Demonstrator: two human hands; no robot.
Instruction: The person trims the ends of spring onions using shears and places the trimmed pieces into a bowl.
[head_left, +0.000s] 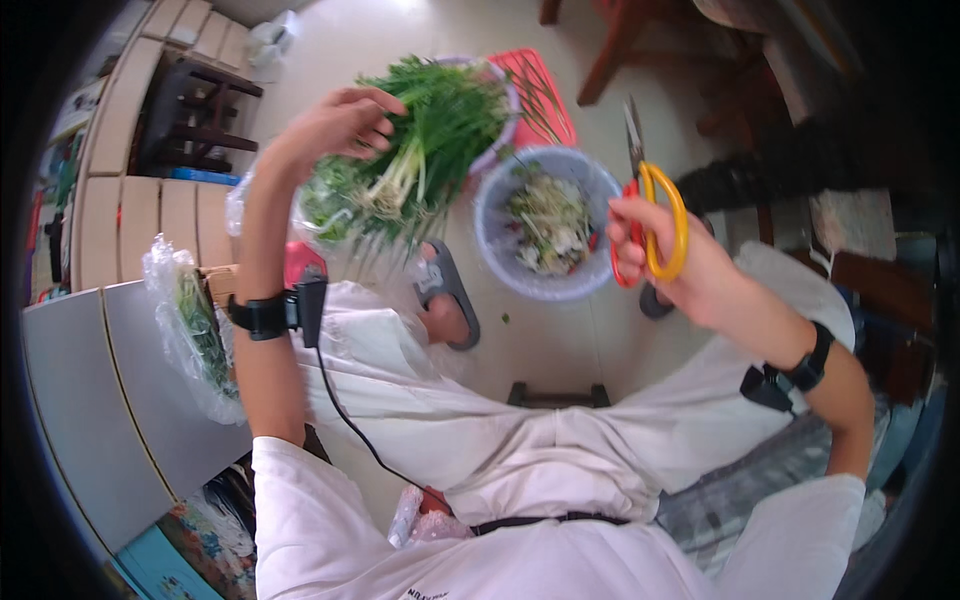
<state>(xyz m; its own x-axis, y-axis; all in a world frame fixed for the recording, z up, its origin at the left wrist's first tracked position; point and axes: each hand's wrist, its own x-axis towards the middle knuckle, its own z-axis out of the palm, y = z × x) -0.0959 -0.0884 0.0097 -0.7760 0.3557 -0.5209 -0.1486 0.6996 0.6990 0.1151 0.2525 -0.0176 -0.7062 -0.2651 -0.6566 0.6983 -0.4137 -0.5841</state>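
Observation:
My right hand (679, 259) grips kitchen scissors (636, 146) with one red and one yellow handle; their blades point away from me and look closed. Just left of that hand stands a pale blue bin (499, 255), lined with clear plastic and holding vegetable trimmings (553, 225). My left hand (349, 124), slightly blurred, hovers at the left side of a heap of scallions (450, 112), its fingers loosely curled and apart with nothing visible in them. Some scallions have their white rooted ends towards me. The heap lies over a lilac basin (514, 112) and hides most of it.
Leafy herbs in a plastic bag (326, 199) lie below my left hand. Thin stems rest on a red plastic surface (559, 112). More bagged greens (202, 337) sit on a grey cabinet (135, 375). Wooden furniture legs (611, 64) stand beyond the bin. A slippered foot (448, 319) is below the scallions.

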